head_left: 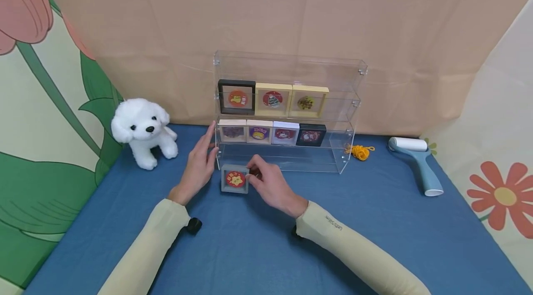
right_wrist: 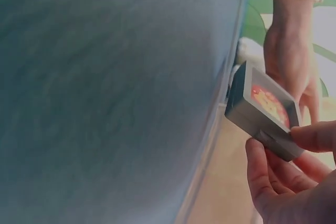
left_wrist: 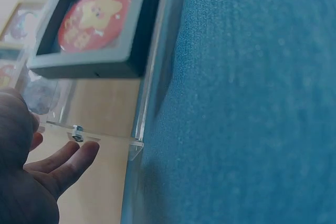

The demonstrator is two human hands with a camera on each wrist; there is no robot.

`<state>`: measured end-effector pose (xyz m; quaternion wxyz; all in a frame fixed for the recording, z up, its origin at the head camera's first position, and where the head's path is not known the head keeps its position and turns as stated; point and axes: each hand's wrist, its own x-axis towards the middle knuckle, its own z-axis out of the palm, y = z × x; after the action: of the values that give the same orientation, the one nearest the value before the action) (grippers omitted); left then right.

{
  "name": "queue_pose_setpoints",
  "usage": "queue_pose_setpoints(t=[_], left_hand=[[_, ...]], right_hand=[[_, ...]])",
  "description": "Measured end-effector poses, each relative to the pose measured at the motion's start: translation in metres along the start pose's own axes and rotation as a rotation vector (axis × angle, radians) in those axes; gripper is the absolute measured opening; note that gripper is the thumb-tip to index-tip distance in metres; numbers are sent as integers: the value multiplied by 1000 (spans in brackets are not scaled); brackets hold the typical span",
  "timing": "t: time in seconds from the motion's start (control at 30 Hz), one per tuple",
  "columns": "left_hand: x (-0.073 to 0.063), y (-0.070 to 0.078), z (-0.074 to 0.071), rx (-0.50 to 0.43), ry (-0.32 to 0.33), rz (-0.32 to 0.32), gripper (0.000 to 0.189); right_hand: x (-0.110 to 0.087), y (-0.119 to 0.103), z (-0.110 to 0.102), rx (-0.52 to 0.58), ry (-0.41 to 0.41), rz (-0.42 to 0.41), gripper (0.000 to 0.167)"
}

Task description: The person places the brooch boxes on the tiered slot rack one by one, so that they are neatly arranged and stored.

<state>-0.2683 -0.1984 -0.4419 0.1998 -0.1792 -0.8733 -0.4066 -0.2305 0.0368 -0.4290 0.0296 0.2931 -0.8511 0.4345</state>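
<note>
A small grey display frame (head_left: 235, 179) with a red round badge and a yellow star is pinched at its right edge by my right hand (head_left: 270, 184). It is in front of the clear acrylic shelf (head_left: 287, 160), near the left end of the lowest tier. My left hand (head_left: 197, 165) is at the shelf's left side panel, fingers extended along it. In the left wrist view its fingertips (left_wrist: 86, 153) are by a metal fastener of the panel. The right wrist view shows the thumb and fingers on the grey frame (right_wrist: 268, 108).
The middle tier bears several small frames (head_left: 285, 134); above stand a black frame (head_left: 236, 97) and two cream frames (head_left: 272, 100). A white plush dog (head_left: 145, 131) sits left. Orange yarn (head_left: 360, 152) and a blue-handled lint roller (head_left: 420, 165) lie right on the blue cloth (head_left: 250, 248).
</note>
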Motion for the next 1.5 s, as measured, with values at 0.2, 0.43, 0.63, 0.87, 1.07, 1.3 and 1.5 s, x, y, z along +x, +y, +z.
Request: queue_pose_setpoints(t=[0.2,0.43,0.63,0.87,1.07,1.3,1.5], left_hand=[[-1,-1,-2,5,-3,-5,79],[-3,-2,-2,4,-7,-16,79],[-2,-2,-1,6,-2,-12,82],[-2,-2,-2,6,-3,-7,79],[-2,-2,-3,7,-3,-6,78],[-2,-1,-2,-5,-3,-15,79],[-1,0,-1,-20,0,-2,80]], right_hand=[[-1,-1,-10,-26,67,-35,13],[1,-4,-16,-57,131,-63,13],[6,-6,-18,-82,181,-94,16],[15,-8,-20,-94,233,-115,17],[23,-8,-18,-90,255,-126,17],[34,-9,-13,-117,271,-132,18],[41,-6,-10,-146,289,-154,21]])
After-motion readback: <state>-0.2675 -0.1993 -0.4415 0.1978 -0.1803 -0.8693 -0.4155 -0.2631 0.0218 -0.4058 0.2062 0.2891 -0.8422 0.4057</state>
